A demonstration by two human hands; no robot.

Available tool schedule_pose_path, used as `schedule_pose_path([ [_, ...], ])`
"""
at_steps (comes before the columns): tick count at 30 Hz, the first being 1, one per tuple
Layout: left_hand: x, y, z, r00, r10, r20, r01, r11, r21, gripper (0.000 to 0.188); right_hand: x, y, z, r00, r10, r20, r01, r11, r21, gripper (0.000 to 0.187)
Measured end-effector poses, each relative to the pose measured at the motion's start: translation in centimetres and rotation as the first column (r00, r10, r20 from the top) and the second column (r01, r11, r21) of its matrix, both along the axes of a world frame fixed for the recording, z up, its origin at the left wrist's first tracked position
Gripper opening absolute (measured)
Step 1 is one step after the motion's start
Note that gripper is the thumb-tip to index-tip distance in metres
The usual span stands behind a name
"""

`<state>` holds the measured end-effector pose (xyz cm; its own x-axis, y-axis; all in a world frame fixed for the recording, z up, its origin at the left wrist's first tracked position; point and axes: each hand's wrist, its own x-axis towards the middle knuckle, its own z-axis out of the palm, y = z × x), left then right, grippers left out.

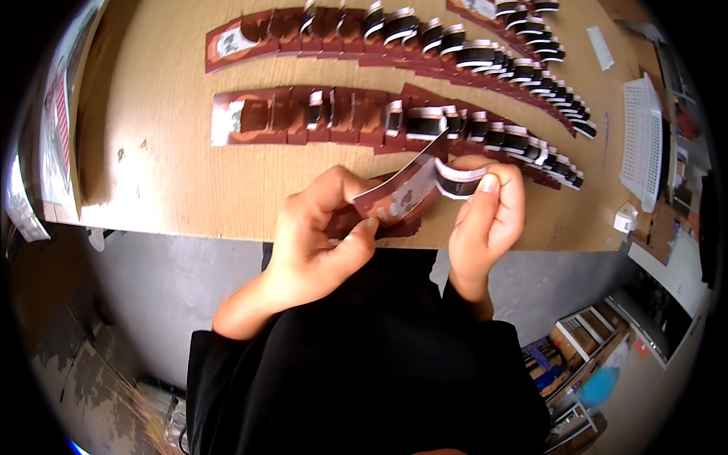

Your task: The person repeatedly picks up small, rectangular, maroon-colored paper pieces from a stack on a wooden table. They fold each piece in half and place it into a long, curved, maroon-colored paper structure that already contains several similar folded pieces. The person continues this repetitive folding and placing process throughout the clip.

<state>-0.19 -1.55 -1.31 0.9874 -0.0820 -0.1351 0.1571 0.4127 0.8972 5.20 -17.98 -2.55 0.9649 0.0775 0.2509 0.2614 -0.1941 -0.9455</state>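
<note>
Close to the table's near edge, my left hand [318, 231] pinches a dark red printed card [402, 196] with a pale grey panel, held tilted up off the table. My right hand [487, 212] grips the end of a curved black strip with white edges [459, 182] between thumb and fingers. The strip's other end meets the card's right part; whether it is fastened there I cannot tell. Under my left hand lie more dark red cards [398, 230], partly hidden.
Beyond my hands, two long rows of overlapping red cards with black strips, a nearer row [277, 117] and a farther row [288, 34], cross the wooden table [167, 182]. More cards lie at the far right. A white plastic basket [641, 144] stands right, near a small white box [626, 218].
</note>
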Motion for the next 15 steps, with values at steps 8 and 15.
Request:
schedule_pose_path([
  [8, 0.8, 0.9, -0.3, 0.999, -0.031, 0.005, 0.032, 0.999, -0.03, 0.022, 1.3, -1.4, 1.5, 0.985, 0.145, 0.099, -0.148, 0.989, 0.028, 0.024],
  [15, 2.2, 2.0, 0.2, 0.999, -0.043, -0.009, 0.044, 0.997, 0.068, 0.037, 3.8, -3.3, 3.6, 0.891, 0.435, -0.129, -0.426, 0.9, 0.09, 0.018],
])
